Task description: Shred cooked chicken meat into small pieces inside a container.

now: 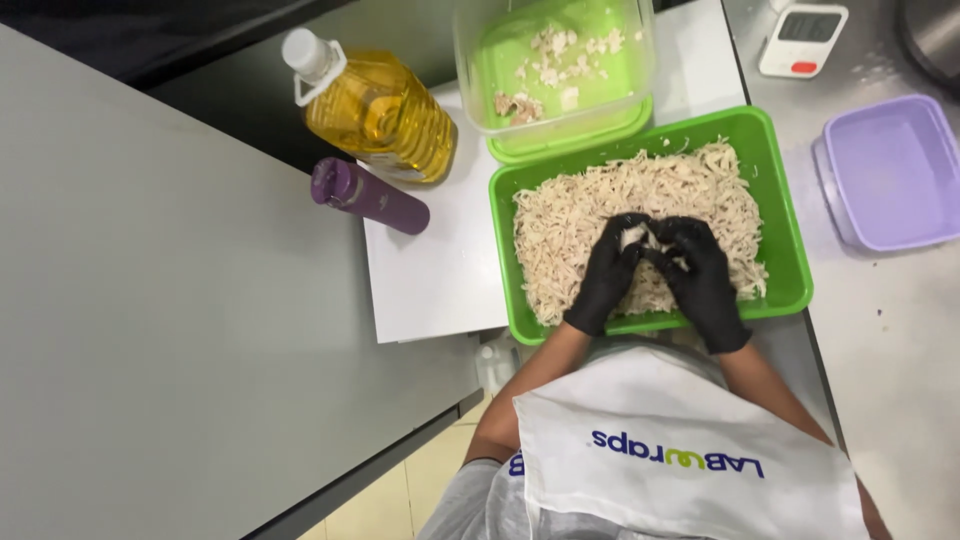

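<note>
Head view: I see left hand and right hand, black-gloved, fingers pinching a pale fibrous shredded-meat piece over green rectangular plastic tray.

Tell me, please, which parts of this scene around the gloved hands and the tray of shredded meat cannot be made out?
- Head view: the meat under the left hand and right hand is covered by the black gloves.
- The green tray near wall is partly hidden by the white apron.
- The clear tub top is cut off by the frame edge.
- The white timer display is too small to read.
- The lilac container contents: cannot tell.
</note>
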